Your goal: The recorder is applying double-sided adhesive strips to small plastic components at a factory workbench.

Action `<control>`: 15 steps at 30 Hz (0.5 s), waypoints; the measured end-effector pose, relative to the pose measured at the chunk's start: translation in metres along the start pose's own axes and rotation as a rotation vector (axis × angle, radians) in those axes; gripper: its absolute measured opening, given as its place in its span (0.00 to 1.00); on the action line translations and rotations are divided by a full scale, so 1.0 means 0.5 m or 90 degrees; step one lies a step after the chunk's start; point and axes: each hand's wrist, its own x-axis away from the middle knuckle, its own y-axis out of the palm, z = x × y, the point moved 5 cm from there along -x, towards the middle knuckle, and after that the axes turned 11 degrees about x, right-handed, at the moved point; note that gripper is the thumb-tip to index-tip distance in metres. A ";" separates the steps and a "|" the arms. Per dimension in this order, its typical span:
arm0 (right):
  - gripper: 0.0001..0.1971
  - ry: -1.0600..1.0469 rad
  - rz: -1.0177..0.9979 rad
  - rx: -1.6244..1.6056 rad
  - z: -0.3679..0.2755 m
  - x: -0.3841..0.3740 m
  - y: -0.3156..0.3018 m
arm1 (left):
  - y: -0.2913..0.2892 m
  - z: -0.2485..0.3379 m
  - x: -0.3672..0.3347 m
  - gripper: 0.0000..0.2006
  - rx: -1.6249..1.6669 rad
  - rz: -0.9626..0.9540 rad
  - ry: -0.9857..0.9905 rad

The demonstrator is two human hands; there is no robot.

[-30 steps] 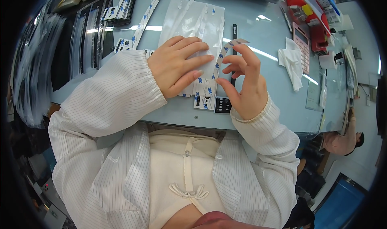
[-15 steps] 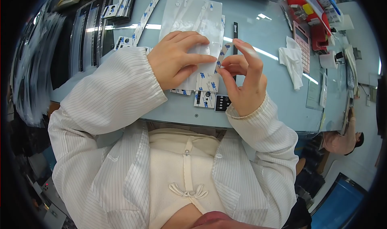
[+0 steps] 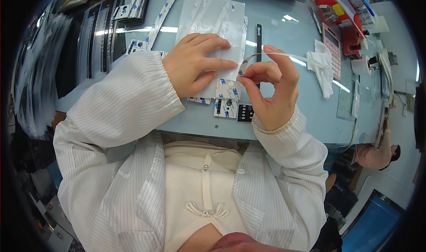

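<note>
My left hand (image 3: 198, 66) lies with its fingers spread on a translucent plastic sheet (image 3: 213, 19). Under the sheet's near end are flat panels (image 3: 228, 91) whose white backing carries blue print. Thumb and index finger of my right hand (image 3: 276, 85) pinch a narrow white strip (image 3: 246, 63) with blue marks, at the sheet's right edge. It bends upward, and a thin clear length passes over the raised fingers to the right. Just below that hand sits a small black panel with light windows (image 3: 245, 113). Beyond the hand, a slim black strip (image 3: 259, 35) lies on the table.
Blue-marked strips (image 3: 162, 17) and a stack of panels (image 3: 133, 10) lie at the far left. Plastic sleeves (image 3: 42, 74) hang over the left side. On the right are a crumpled tissue (image 3: 323, 68), a pink calculator (image 3: 333, 52) and red holders (image 3: 350, 39). A person (image 3: 377, 156) is farther right.
My right hand has shifted slightly right and down, with its fingers more curled. The narrow strip now arches up and stretches to the right. My left hand has hardly moved.
</note>
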 end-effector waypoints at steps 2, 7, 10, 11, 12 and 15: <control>0.39 -0.006 0.009 0.003 -0.006 0.001 -0.005 | 0.000 -0.001 0.001 0.19 0.005 0.003 0.003; 0.42 0.009 0.026 -0.001 -0.024 0.004 -0.030 | 0.001 0.001 0.001 0.20 -0.008 -0.002 0.004; 0.47 0.064 0.017 -0.066 -0.030 -0.003 -0.057 | 0.002 0.001 0.001 0.19 -0.008 -0.013 -0.005; 0.47 0.067 0.019 -0.065 -0.030 -0.004 -0.067 | 0.002 0.002 0.000 0.19 -0.007 -0.016 -0.002; 0.48 0.088 0.044 -0.088 -0.026 -0.002 -0.078 | 0.002 0.002 0.000 0.20 -0.008 -0.018 -0.002; 0.49 0.151 0.063 -0.113 -0.002 0.007 -0.111 | -0.001 -0.001 0.002 0.20 -0.009 -0.028 -0.002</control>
